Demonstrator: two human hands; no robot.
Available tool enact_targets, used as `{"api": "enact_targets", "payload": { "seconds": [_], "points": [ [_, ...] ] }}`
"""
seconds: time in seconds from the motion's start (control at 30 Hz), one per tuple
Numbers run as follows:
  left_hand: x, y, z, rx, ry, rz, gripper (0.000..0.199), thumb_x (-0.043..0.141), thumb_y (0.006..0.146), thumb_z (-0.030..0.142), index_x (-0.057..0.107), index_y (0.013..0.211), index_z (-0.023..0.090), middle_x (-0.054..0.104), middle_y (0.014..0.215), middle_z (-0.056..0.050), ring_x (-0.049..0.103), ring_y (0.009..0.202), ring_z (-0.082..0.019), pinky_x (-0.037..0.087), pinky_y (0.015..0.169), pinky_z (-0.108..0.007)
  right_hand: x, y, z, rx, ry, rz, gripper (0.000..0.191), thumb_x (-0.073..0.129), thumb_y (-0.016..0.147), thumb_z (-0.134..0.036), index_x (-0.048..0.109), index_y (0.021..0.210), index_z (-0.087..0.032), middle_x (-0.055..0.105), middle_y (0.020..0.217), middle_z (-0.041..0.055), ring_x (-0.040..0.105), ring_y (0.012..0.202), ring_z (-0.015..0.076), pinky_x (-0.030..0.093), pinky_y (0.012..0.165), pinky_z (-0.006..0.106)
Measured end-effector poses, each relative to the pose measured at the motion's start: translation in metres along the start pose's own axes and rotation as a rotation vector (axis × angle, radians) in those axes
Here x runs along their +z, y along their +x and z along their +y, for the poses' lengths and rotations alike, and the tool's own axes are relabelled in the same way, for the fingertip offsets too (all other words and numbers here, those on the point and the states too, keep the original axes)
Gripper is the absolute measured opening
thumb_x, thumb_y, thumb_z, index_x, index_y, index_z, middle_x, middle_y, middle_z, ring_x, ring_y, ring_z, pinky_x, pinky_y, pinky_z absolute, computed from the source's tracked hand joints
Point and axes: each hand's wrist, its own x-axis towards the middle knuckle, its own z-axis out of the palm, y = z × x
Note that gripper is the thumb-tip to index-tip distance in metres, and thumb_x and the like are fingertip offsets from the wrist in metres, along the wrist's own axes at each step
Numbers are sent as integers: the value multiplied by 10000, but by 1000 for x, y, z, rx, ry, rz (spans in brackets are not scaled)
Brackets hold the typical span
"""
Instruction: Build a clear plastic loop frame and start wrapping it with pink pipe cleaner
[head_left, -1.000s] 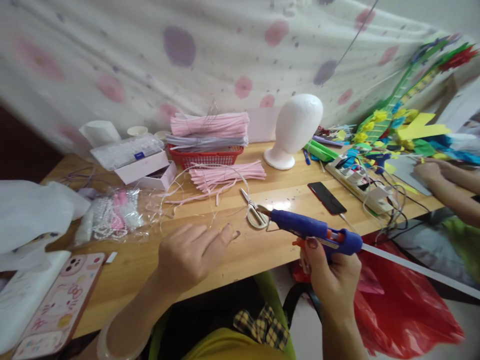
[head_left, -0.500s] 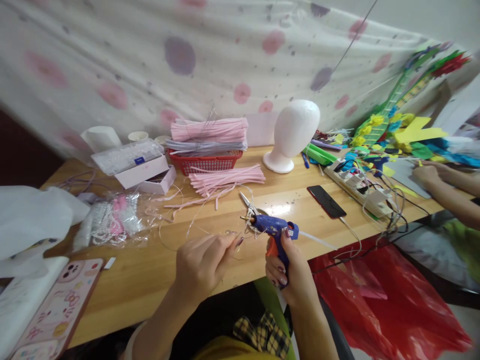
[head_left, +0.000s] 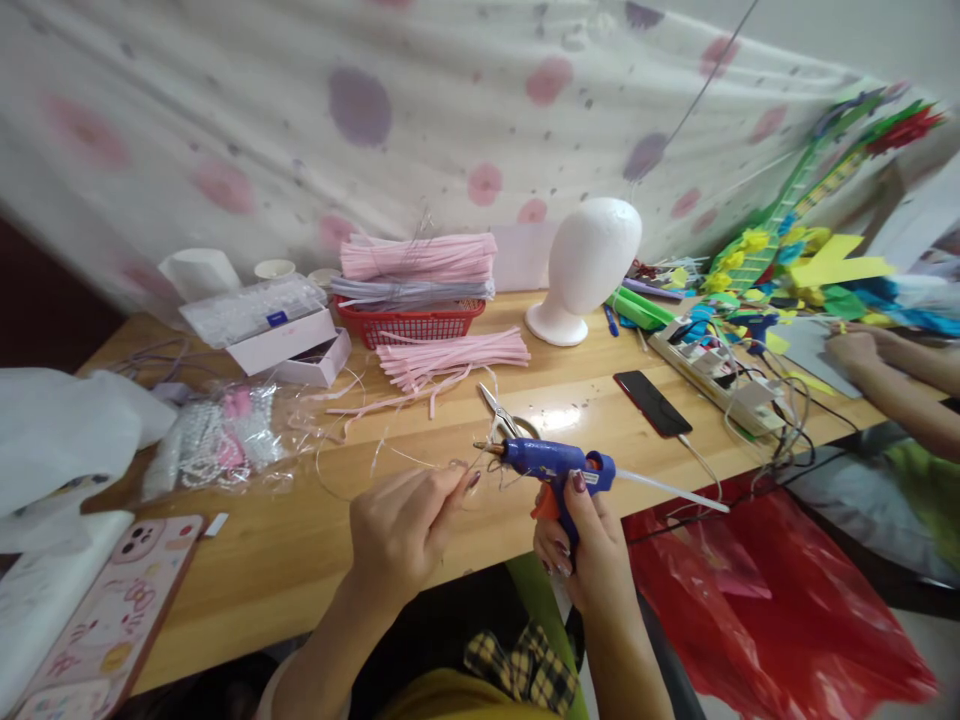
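My right hand (head_left: pixel 581 545) is wrapped round the handle of a blue hot glue gun (head_left: pixel 551 458) with an orange trigger. A translucent glue stick (head_left: pixel 675 490) sticks out of its back end, and its metal nozzle points left. Close to the nozzle, my left hand (head_left: pixel 405 520) is closed in a pinch. Something thin like a wire or thread shows at its fingertips, too fine to make out. Scissors (head_left: pixel 496 408) lie on the table just behind the gun. Past them rests a bundle of pink fuzzy stems (head_left: pixel 454 358).
A red basket (head_left: pixel 412 328) of pink and grey stems and a white foam head (head_left: pixel 592 260) stand at the back. Left are a bag of pearl beads (head_left: pixel 217 440) and a pink-cased phone (head_left: pixel 120 610). Right are a black phone (head_left: pixel 652 403), a power strip (head_left: pixel 720 375) and another person's hands (head_left: pixel 855 345).
The glue gun has tipped closer to level and shifted slightly right at its back end, its glue stick reaching farther right. My left hand stays pinched in nearly the same place.
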Motion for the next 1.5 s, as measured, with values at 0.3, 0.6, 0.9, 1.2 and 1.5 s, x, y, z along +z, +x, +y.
{"api": "enact_targets", "payload": {
  "seconds": [0.3, 0.6, 0.9, 1.2, 1.5],
  "points": [
    [-4, 2, -8, 139, 236, 13, 36, 663, 886, 159, 640, 908, 143, 566, 515, 58, 473, 445, -85, 346, 471, -240, 1, -8, -8, -170, -179, 57, 614, 710, 708, -697, 413, 498, -203, 316, 356, -91, 295, 273, 34, 244, 293, 177],
    [-7, 5, -6, 140, 234, 1, 29, 659, 886, 144, 652, 914, 138, 571, 523, 57, 471, 450, -81, 346, 482, -243, -3, -6, -8, -220, -184, 78, 558, 711, 752, -647, 454, 528, -205, 331, 382, -81, 307, 297, 46, 236, 306, 195],
    [-9, 6, -1, 96, 142, -6, 24, 643, 896, 124, 647, 919, 128, 665, 596, 22, 550, 488, -73, 392, 508, -217, 0, -6, -6, -240, -211, 120, 581, 692, 751, -673, 460, 506, -199, 328, 372, -74, 312, 303, 49, 222, 318, 206],
    [-11, 6, -4, 155, 182, -27, 39, 655, 887, 139, 654, 926, 138, 601, 556, 48, 483, 460, -76, 341, 474, -244, -10, -1, -12, -332, -222, 133, 511, 661, 822, -604, 544, 560, -181, 354, 372, -66, 333, 301, 63, 251, 323, 216],
    [-28, 24, -8, 391, 300, -95, 31, 681, 871, 183, 660, 881, 162, 495, 473, 76, 427, 450, -101, 295, 457, -279, -24, 8, -40, -263, -475, 21, 554, 658, 787, -663, 548, 542, -178, 381, 388, -56, 352, 311, 63, 260, 324, 214]
  ]
}}
